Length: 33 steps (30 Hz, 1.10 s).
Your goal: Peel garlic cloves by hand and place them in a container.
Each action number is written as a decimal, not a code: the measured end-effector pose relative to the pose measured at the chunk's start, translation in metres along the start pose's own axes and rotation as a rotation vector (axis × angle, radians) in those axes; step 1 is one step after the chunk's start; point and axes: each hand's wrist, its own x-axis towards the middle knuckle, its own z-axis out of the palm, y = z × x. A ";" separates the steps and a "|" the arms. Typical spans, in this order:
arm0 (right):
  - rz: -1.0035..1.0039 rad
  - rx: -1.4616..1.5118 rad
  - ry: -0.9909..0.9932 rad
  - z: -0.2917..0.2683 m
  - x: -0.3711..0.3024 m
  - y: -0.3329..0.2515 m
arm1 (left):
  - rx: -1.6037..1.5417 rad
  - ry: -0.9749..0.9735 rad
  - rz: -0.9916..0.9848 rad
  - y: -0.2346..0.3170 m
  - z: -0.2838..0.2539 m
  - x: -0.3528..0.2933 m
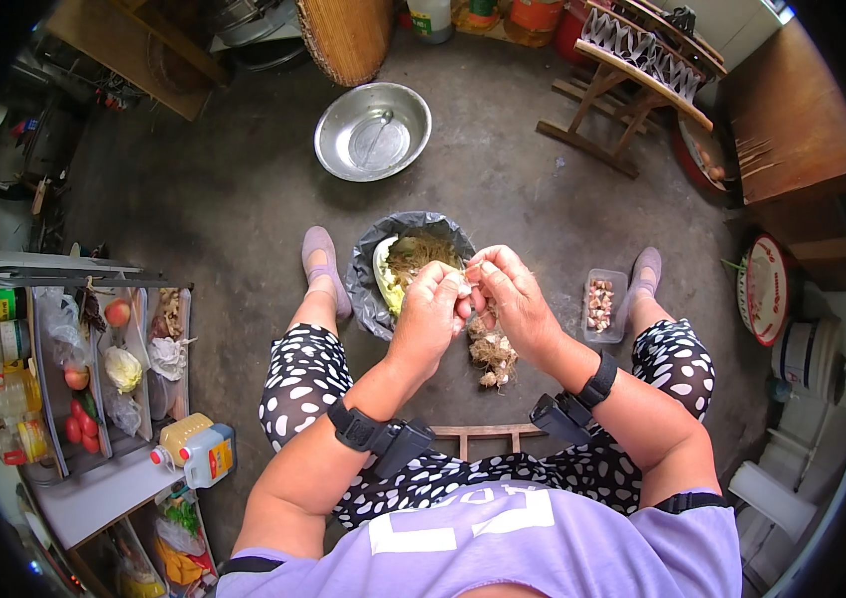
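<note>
Left hand (428,311): your grip's pinched on a small whitish garlic piece (464,288) | Right hand (515,301): your grip's narrow, on that same piece, near the dark bag (367,307) | Garlic heads (494,361): on the floor (503,199) between your legs | Cloves (599,304): in the plastic box (603,337), beside your right shoe (647,269)

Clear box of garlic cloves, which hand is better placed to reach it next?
Likely your right hand: it is nearer the clear box, while your left hand is farther away, beside the black bag. Both hands meet at a pale piece, so the right may need freeing first.
</note>
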 end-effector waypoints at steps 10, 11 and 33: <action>-0.114 -0.237 -0.003 0.005 -0.002 0.004 | 0.087 0.058 -0.026 -0.009 0.000 0.005; -0.128 -0.306 0.016 0.005 -0.002 0.003 | 0.186 0.074 0.072 -0.012 -0.002 0.008; -0.090 -0.158 0.008 0.000 -0.006 0.011 | 0.004 0.009 -0.023 -0.003 0.006 0.007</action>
